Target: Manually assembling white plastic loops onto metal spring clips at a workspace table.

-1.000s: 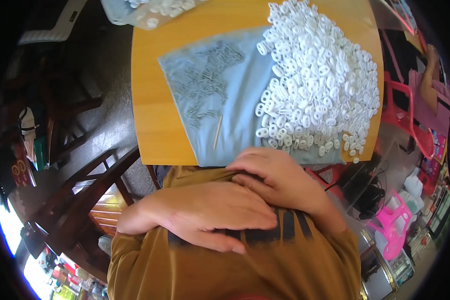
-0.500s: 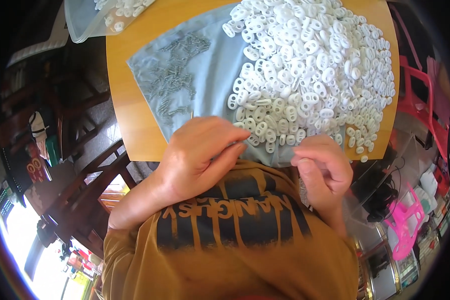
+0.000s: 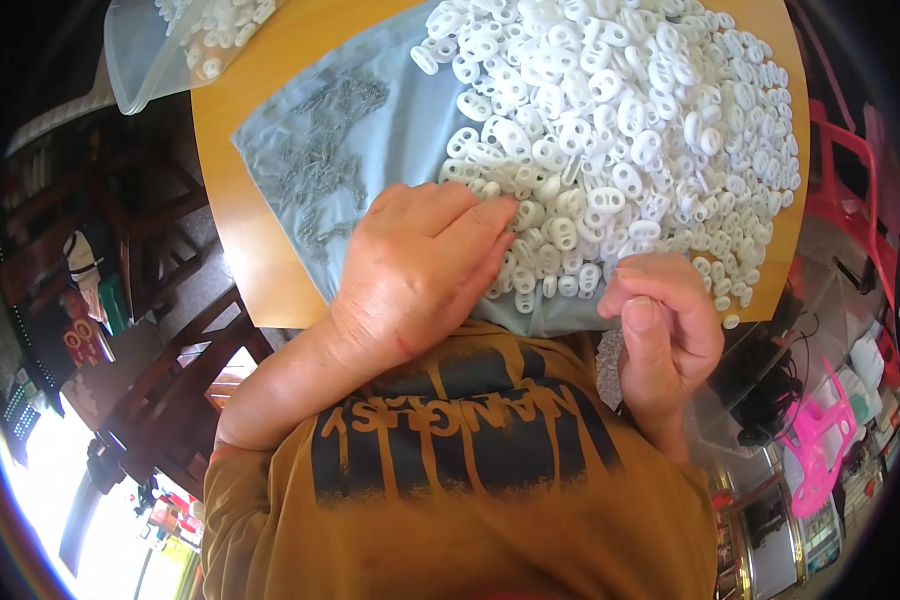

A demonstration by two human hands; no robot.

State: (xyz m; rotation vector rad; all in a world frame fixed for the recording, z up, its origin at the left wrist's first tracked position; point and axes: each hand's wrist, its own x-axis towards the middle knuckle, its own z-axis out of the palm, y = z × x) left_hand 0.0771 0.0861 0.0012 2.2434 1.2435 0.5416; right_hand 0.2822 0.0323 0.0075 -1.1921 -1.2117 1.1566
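Note:
A large heap of white oval plastic pieces with two holes (image 3: 610, 110), resembling cord-lock parts, lies on a grey-blue cloth (image 3: 410, 110). My left hand (image 3: 420, 255) reaches over the heap's near left edge, its fingers bent together and fingertips among the white pieces. What those fingers pinch is hidden. At the heap's near right side, my right hand (image 3: 665, 315) is held just off the table edge, fingers curled in and thumb against them. Anything inside it cannot be made out. Small metal springs (image 3: 335, 150) are spread over the cloth's left part, beyond my left hand.
A translucent plastic container (image 3: 155, 60) with more white pieces stands at the far left corner of the wooden table (image 3: 220, 170). Dark wooden chairs (image 3: 180, 370) stand to the left. Pink plastic stools (image 3: 820, 440) are at the right, by a black bundle of cable (image 3: 765, 400).
My left hand has moved forward and right onto the white pieces. The right hand has shifted slightly right and stays curled. The thin pointed tip beside my left hand no longer shows.

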